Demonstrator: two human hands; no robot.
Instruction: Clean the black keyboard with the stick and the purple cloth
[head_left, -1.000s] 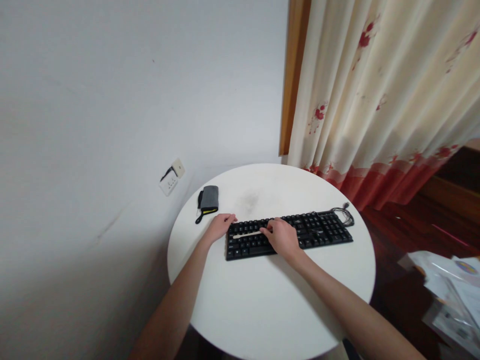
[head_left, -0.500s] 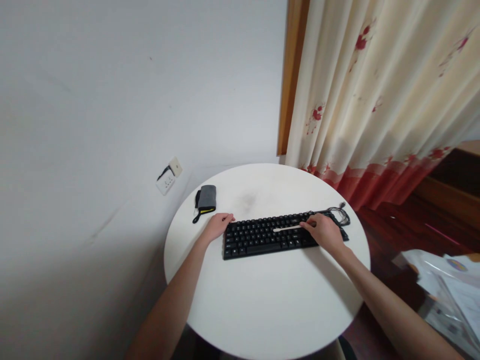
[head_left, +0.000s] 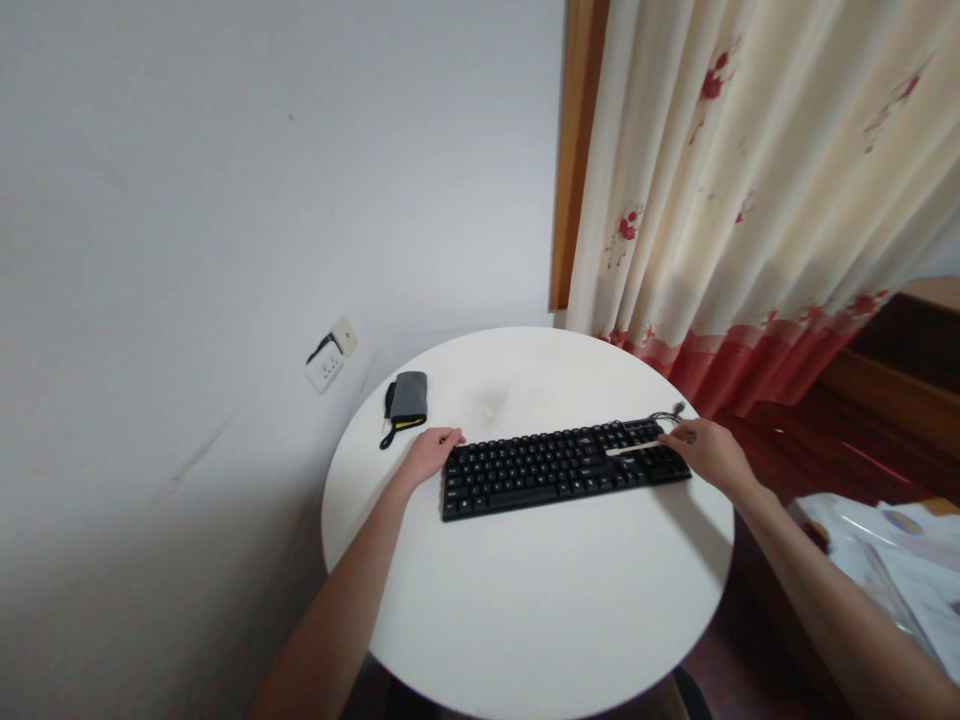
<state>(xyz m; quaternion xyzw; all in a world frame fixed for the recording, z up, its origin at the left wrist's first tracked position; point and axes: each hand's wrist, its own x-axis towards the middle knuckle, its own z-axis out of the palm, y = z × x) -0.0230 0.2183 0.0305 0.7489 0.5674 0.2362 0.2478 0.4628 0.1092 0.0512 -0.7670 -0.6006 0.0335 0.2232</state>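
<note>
A black keyboard [head_left: 525, 480] lies flat on a round white table [head_left: 540, 600]. My left hand [head_left: 429, 454] is closed at its upper left corner, thumb along the edge, the other fingers partly hidden. Between the fingers of my right hand [head_left: 709, 450] is a slim white toothbrush [head_left: 634, 449], pointing left. Its wider end lies over the keys just left of the number pad; the far end is hidden in the hand. Behind the keyboard's right end lies its coiled black cable [head_left: 667, 414], partly covered by my right hand.
A folded grey cloth pouch [head_left: 410, 396] with a black loop sits at the table's back left. A wall socket [head_left: 325, 368] is beyond it. A floral curtain [head_left: 675, 250] hangs behind, and plastic-wrapped papers [head_left: 877, 550] are at the right.
My right hand has slid right with the toothbrush, from the middle keys to near the number pad. My left hand stays at the keyboard's corner. The view has shifted slightly.
</note>
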